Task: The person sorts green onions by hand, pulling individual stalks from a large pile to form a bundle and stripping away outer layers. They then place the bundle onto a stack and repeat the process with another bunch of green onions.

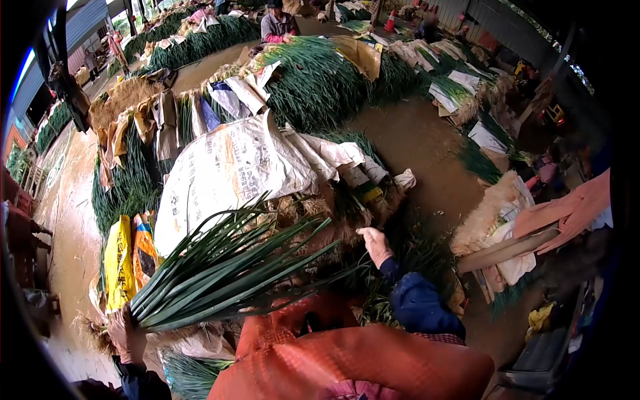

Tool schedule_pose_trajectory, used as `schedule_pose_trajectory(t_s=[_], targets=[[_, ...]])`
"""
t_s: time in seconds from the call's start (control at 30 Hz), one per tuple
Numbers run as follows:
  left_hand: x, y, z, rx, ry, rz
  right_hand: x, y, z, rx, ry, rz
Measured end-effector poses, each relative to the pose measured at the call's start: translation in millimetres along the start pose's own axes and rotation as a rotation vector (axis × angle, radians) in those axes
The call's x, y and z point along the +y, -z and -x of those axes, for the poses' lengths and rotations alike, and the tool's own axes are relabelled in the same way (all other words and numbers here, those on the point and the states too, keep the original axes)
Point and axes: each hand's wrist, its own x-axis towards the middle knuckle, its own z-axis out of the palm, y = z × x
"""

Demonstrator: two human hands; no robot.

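My left hand (125, 337) is closed around the root end of a bunch of green onions (227, 273). Their long dark leaves fan out to the right, in front of my body. Roots stick out on the left side of that hand. My right hand (377, 245) is apart from the bunch, just past its leaf tips, with a finger or thumb stretched out and nothing visible in it. An orange-red apron (360, 363) covers my front. Beyond the bunch, a white woven sack (233, 160) lies over a heap of onions with dry roots showing.
A yellow sack (119, 263) and an orange printed sack (144, 250) hang at the left. Tall rows of green onions (313, 83) stand further back, where a person (277, 27) works. To the right, a wooden beam (507, 250) juts in beside more covered onions.
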Motion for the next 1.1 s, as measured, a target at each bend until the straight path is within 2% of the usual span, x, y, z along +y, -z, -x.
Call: schedule_pose_trajectory(t_s=[0.07,0.1,0.17,0.23,0.27,0.3,0.33,0.4,0.47,0.53,0.6,0.63,0.67,0.73,0.77,0.83,0.87,0.9,1.0,1.03,1.1], targets=[[3,0,-5,-0.004,0.053,0.052,21,25,-17,0.230,0.049,0.257],[4,1,-6,0.050,0.025,0.034,34,32,-16,0.356,0.205,0.556],[-2,-1,-2,-0.037,0.108,0.044,-65,57,8,0.102,-0.399,-0.029],[-2,1,-3,-0.024,0.100,0.007,-58,66,5,0.103,-0.154,0.028],[-4,-2,-3,-0.018,0.103,0.021,-66,68,5,-0.006,-0.102,-0.011],[-6,-3,-2,-0.016,0.102,0.036,-75,59,7,-0.102,0.115,0.023],[-6,-3,-3,0.008,0.055,0.001,-101,49,15,-0.241,0.122,0.012],[2,4,-9,-0.028,0.107,0.036,-126,16,21,-0.441,0.136,0.049],[6,8,-8,-0.063,0.164,0.059,-76,-25,14,-0.503,0.220,0.181],[7,5,-6,-0.052,0.186,0.050,-30,-54,2,-0.235,0.448,0.206],[12,9,-7,-0.060,0.193,0.078,-50,-57,2,-0.083,0.351,0.177],[15,5,-5,-0.088,0.260,0.078,-74,-51,7,-0.098,0.061,0.225],[18,7,-5,-0.125,0.288,0.079,-39,-62,-11,0.100,0.095,-0.028],[13,2,0,-0.118,0.288,0.117,-1,-39,-38,0.240,0.045,-0.035],[7,-2,3,-0.108,0.292,0.153,1,-31,-42,0.306,0.022,0.069],[1,-5,11,-0.093,0.299,0.228,-71,-27,-22,-0.124,-0.013,0.117],[0,-3,10,-0.108,0.298,0.227,-85,-37,-19,-0.355,0.039,0.110],[3,1,8,-0.138,0.315,0.237,-90,-59,-17,-0.433,0.490,-0.060],[18,19,-8,-0.195,0.340,0.270,-131,-112,0,-0.577,0.747,0.278],[19,21,-9,-0.218,0.339,0.267,-177,-108,16,-0.656,0.770,0.499],[10,16,-4,-0.221,0.306,0.313,-109,-157,1,-0.633,0.838,0.754]])
